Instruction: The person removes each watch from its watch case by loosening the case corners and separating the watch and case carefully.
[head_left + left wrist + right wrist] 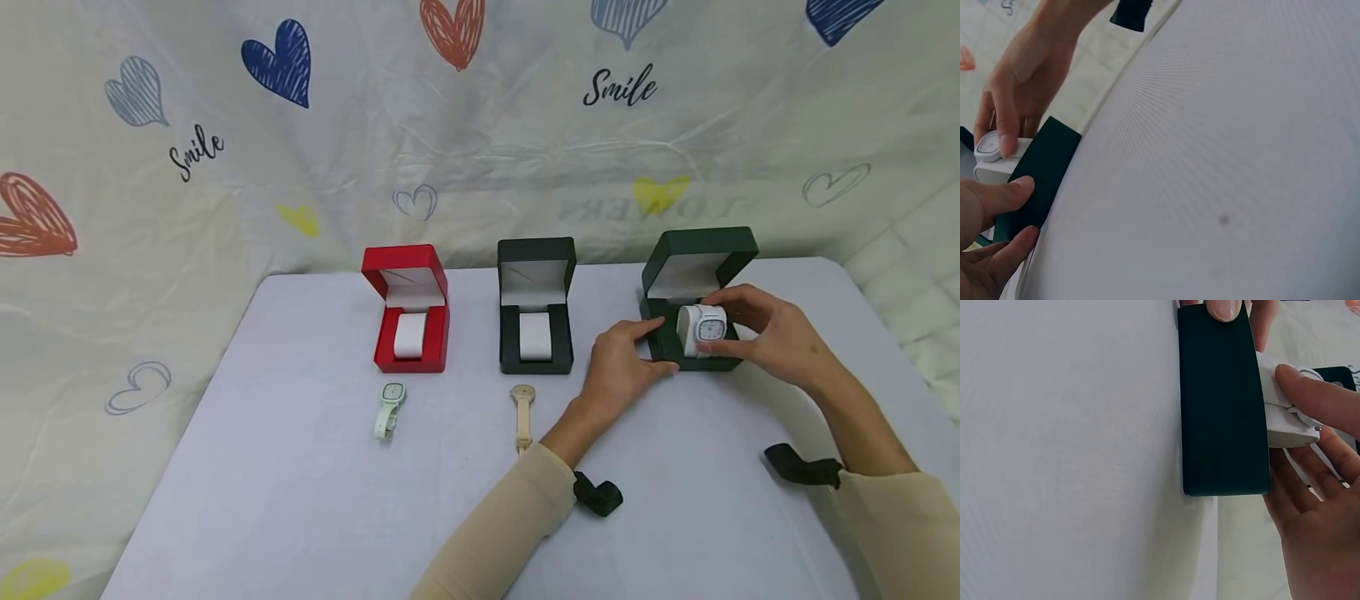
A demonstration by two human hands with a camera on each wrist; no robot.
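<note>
Both sleeves (495, 525) reach forward: left hand (618, 367) steadies the green box (693, 287), right hand (772, 337) pinches the white watch (705, 327) over its cradle.

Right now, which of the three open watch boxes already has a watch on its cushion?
The dark green box, rightmost, holds a white watch. The red box and black box show bare white cushions.
</note>
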